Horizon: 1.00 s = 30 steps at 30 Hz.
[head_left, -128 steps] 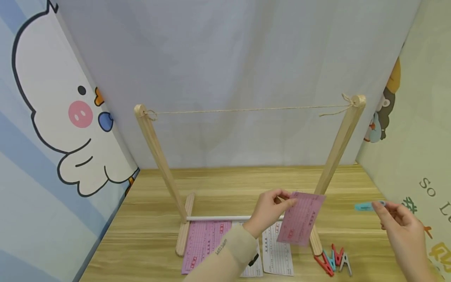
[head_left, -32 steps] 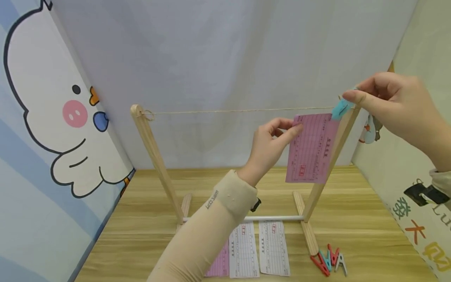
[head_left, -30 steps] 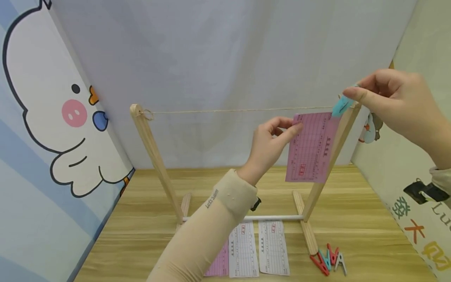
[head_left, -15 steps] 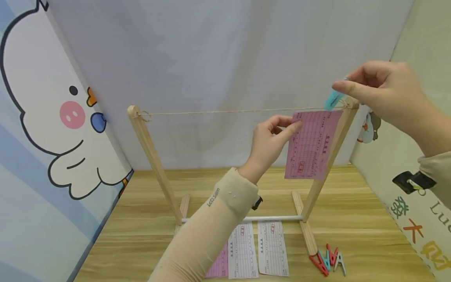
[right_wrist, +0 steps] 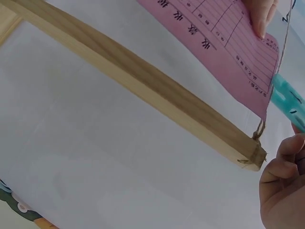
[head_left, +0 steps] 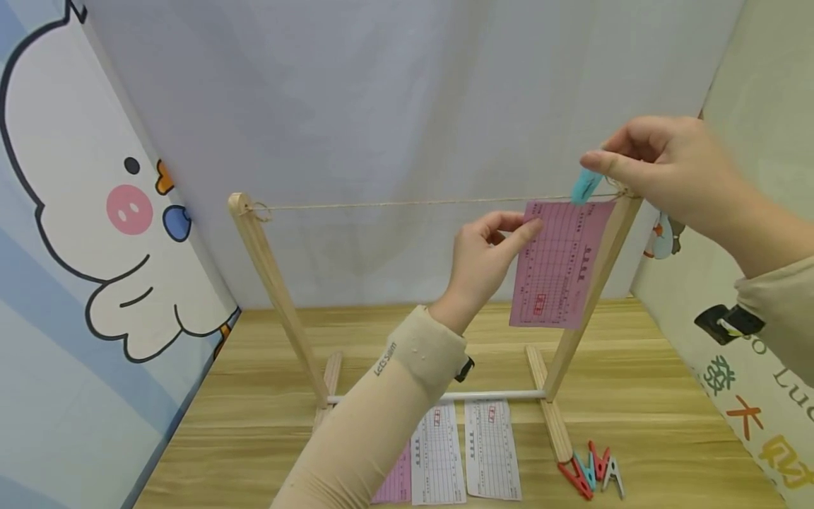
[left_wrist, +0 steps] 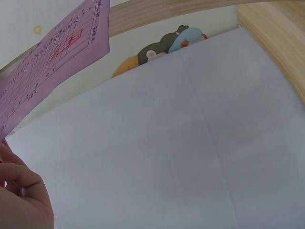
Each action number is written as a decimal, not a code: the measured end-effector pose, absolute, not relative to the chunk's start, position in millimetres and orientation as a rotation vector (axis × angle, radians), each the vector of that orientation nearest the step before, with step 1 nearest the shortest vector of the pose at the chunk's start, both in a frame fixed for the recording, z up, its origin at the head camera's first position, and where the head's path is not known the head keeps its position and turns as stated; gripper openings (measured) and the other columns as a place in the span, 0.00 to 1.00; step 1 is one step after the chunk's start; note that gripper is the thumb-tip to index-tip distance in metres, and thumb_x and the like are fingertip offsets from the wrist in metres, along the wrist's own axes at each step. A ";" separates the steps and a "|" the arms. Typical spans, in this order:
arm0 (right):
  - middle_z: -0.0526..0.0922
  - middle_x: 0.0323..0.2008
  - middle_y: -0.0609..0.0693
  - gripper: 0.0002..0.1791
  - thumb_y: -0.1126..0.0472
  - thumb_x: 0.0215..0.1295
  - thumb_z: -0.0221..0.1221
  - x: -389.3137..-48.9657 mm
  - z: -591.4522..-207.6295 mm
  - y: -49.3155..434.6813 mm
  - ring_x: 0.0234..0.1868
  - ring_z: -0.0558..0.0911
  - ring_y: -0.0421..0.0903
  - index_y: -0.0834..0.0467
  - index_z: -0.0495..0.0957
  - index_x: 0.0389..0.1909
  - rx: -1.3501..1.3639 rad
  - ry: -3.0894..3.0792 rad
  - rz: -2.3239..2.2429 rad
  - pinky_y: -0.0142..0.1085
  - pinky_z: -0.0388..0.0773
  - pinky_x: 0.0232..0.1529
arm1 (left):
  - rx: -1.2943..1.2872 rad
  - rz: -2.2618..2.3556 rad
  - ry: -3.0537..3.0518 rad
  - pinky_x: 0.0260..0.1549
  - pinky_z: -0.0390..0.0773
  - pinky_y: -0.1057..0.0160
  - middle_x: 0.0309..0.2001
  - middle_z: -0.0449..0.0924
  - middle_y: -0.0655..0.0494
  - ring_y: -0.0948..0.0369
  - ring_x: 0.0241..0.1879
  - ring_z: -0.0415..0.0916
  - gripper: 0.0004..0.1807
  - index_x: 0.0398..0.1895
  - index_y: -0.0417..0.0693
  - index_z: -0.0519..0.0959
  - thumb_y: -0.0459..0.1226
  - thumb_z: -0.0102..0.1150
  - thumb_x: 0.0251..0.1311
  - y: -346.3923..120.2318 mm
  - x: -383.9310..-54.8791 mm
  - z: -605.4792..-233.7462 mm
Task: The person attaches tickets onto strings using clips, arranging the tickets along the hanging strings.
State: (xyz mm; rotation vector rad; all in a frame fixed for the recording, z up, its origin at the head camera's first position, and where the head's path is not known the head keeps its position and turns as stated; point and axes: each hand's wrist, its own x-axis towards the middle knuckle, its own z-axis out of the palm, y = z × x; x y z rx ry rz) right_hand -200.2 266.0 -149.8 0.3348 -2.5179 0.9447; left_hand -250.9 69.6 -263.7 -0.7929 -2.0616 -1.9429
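My left hand [head_left: 486,258] pinches the upper left edge of a pink printed receipt slip [head_left: 559,272] and holds it upright, just below the twine [head_left: 394,203]. In the left wrist view the slip [left_wrist: 62,57] hangs above the curled fingers of my left hand [left_wrist: 24,198]. My right hand [head_left: 674,166] pinches a light blue clothespin [head_left: 586,185] between thumb and fingers. Its tip meets the twine and the slip's top edge, right of the middle. The right wrist view shows the clothespin [right_wrist: 288,98] at that edge; whether it bites the paper I cannot tell.
A wooden frame [head_left: 270,283] with a white bottom bar [head_left: 496,395] carries the twine. Two white slips [head_left: 439,452] and a partly hidden pink slip [head_left: 396,481] lie on the wooden table [head_left: 655,417]. Several red, blue and grey clothespins [head_left: 591,470] lie by the right foot.
Over four seconds, both hands have raised the pink slip and blue clothespin from near the table to the twine. In the last second the clothespin shifted left along the slip's top edge.
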 end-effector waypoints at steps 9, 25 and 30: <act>0.77 0.19 0.41 0.13 0.52 0.66 0.64 -200.7 -150.6 259.9 0.24 0.67 0.40 0.59 0.82 0.34 0.364 -2.541 0.866 0.30 0.62 0.24 | -0.778 -1.947 -2.046 0.25 0.67 0.75 0.33 0.85 0.49 0.71 0.24 0.68 0.11 0.42 0.41 0.85 0.40 0.65 0.64 70.7 -251.1 -266.3; 0.73 0.10 0.51 0.20 0.44 0.67 0.62 -200.7 -151.1 254.7 0.11 0.67 0.45 0.58 0.84 0.43 0.306 -2.669 0.801 0.36 0.63 0.09 | -0.777 -1.935 -2.041 0.24 0.66 0.76 0.33 0.85 0.47 0.70 0.23 0.67 0.12 0.42 0.40 0.85 0.40 0.64 0.64 68.0 -251.1 -267.1; 0.71 0.09 0.52 0.23 0.41 0.66 0.61 -200.1 -153.6 253.2 0.11 0.68 0.47 0.57 0.84 0.44 0.286 -2.712 0.754 0.36 0.63 0.11 | -0.777 -1.943 -2.044 0.24 0.65 0.75 0.33 0.84 0.48 0.70 0.23 0.66 0.11 0.42 0.40 0.85 0.40 0.64 0.64 68.2 -251.4 -268.9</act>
